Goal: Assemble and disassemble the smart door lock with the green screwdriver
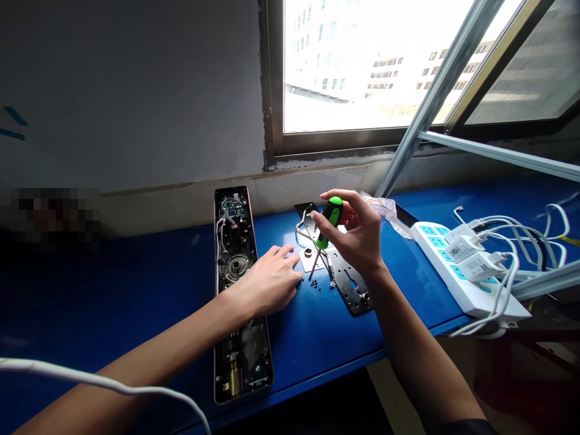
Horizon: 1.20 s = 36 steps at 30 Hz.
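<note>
My right hand (356, 232) grips a green-and-black screwdriver (332, 216), its shaft slanting down toward the table. Several small dark screws (315, 284) lie near its tip. Beside them is a small silver plate (310, 261) with a round black part on it. My left hand (274, 279) reaches across a long, opened lock housing (244, 362), fingers loosely bent and apart near the screws; its fingertips are partly hidden. Inside the housing show wires, a blue circuit board (234, 207), a round mechanism (238, 266) and a brass-coloured cylinder (234, 379).
A black metal plate (351, 284) with a cable (330, 266) lies under my right hand. To the right, a white power strip (446, 266) carries plugs and tangled cords. Metal frame bars (426, 103) cross before the window. A white cable (113, 386) passes over my left forearm.
</note>
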Each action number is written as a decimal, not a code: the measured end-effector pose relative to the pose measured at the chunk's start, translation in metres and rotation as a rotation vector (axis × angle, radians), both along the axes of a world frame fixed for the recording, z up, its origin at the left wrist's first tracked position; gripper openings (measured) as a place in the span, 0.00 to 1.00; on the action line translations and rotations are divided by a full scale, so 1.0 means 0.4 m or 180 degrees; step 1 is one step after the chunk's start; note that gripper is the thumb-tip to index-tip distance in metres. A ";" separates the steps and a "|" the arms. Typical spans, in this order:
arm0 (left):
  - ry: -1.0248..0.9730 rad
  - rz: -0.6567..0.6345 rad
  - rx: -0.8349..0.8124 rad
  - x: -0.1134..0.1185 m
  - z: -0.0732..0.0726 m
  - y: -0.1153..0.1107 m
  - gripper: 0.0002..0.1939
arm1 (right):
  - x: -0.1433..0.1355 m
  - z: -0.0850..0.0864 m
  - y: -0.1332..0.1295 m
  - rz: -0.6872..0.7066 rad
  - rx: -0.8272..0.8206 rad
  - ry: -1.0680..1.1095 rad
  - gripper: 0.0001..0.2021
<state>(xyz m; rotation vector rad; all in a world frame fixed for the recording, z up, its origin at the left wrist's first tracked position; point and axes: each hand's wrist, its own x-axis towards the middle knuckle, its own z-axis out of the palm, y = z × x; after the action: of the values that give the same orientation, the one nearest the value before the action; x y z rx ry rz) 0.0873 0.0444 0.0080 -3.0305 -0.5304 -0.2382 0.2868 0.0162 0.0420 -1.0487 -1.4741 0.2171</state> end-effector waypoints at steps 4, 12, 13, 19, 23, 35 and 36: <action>-0.0136 0.0060 -0.0073 -0.007 -0.002 0.000 0.10 | -0.008 -0.015 0.005 -0.0067 -0.0087 -0.0144 0.15; -0.0283 -0.0088 -0.0139 -0.004 -0.003 -0.007 0.09 | -0.011 -0.024 0.008 -0.0158 -0.0086 -0.0400 0.15; -0.0210 -0.0085 -0.0101 -0.003 -0.002 -0.007 0.08 | -0.010 -0.022 0.007 -0.0169 -0.0039 -0.0377 0.14; -0.0226 0.0171 0.0068 -0.013 0.017 -0.016 0.09 | -0.009 0.005 -0.002 -0.0211 0.0189 -0.0217 0.13; -0.0652 0.0339 -0.0066 -0.056 0.037 -0.032 0.05 | -0.038 0.049 -0.010 -0.0175 0.0466 -0.0146 0.12; -0.2064 0.0335 -0.0064 -0.221 0.031 -0.063 0.03 | -0.201 0.179 0.015 0.0257 0.1500 -0.0147 0.13; -0.2131 0.0347 -0.0100 -0.232 0.030 -0.063 0.02 | -0.211 0.181 0.020 0.0286 0.1494 -0.0173 0.13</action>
<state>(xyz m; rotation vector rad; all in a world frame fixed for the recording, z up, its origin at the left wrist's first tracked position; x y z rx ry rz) -0.0057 0.0193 0.0200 -2.8767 -0.7255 -1.2615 0.2022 0.0243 0.1144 -0.6137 -1.5255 -0.0945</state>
